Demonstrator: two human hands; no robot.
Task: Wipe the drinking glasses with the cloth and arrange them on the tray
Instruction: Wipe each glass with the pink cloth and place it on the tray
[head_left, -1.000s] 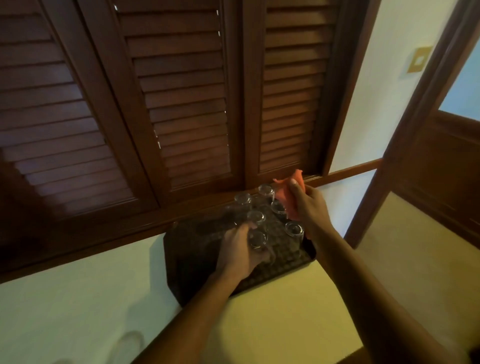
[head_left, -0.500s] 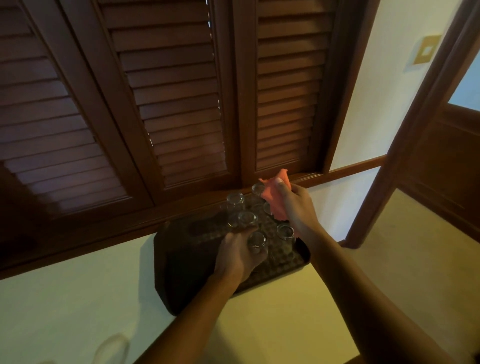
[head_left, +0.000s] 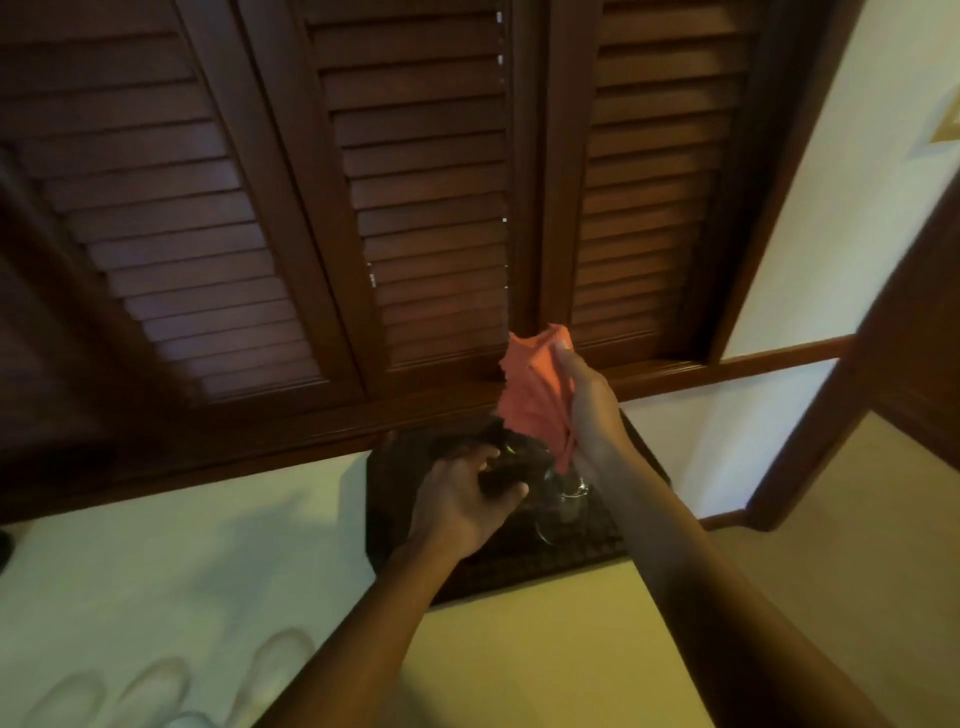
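Louvred shutters behind worktop (head_left: 519, 649): right grip (head_left: 589, 410) pinches soft cloth (head_left: 537, 389), left grip (head_left: 462, 499) curls round something unclear on tray (head_left: 519, 566), glass (head_left: 566, 499) just right; fragile, slippery, take by body.

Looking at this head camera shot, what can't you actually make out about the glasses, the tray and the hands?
- Number of glasses: head view, dark, blurred; only one glass shows clearly, the right hand and cloth cover others.
- Left hand: its curled fingers sit over a dark blurred patch; whether they hold a glass cannot be told.
- Tray: far edge hidden by hands and cloth.
- Pale shapes at the bottom left: blurred, cut off by the edge.
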